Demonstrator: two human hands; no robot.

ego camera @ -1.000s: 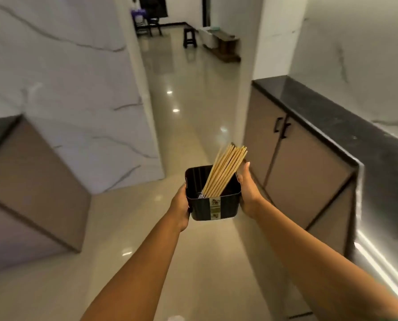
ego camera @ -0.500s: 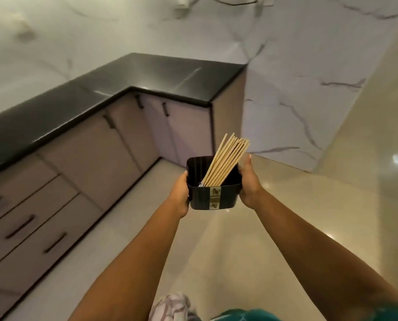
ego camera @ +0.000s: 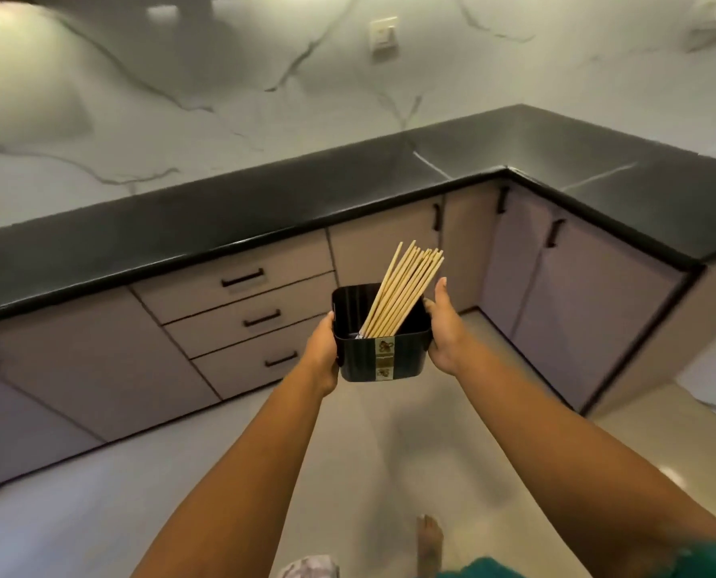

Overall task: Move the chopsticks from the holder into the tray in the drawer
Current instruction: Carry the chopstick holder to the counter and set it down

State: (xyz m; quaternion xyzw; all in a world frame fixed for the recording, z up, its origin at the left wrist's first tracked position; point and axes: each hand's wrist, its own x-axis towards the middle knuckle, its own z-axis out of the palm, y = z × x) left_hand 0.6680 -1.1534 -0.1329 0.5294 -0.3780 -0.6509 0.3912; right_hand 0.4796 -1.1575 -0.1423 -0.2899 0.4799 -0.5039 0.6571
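Note:
A black square holder (ego camera: 360, 360) with a patterned label on its front is held out in front of me at mid frame. Several light wooden chopsticks (ego camera: 406, 285) stand in it, leaning to the upper right. My left hand (ego camera: 322, 352) grips the holder's left side and my right hand (ego camera: 443, 327) grips its right side. Beyond the holder, a stack of three shut drawers (ego camera: 243, 314) with black handles sits under the black countertop (ego camera: 264, 210). No tray is visible.
The L-shaped countertop runs from the left to a corner at the right, with shut cabinet doors (ego camera: 556, 294) beneath. A marble wall with a switch plate (ego camera: 384, 33) rises behind. Pale floor lies below, and my bare foot (ego camera: 429, 544) shows near the bottom.
The view has swung across the kitchen, bringing the drawer stack in front of me. Both hands still hold the holder the same way, chopsticks unchanged.

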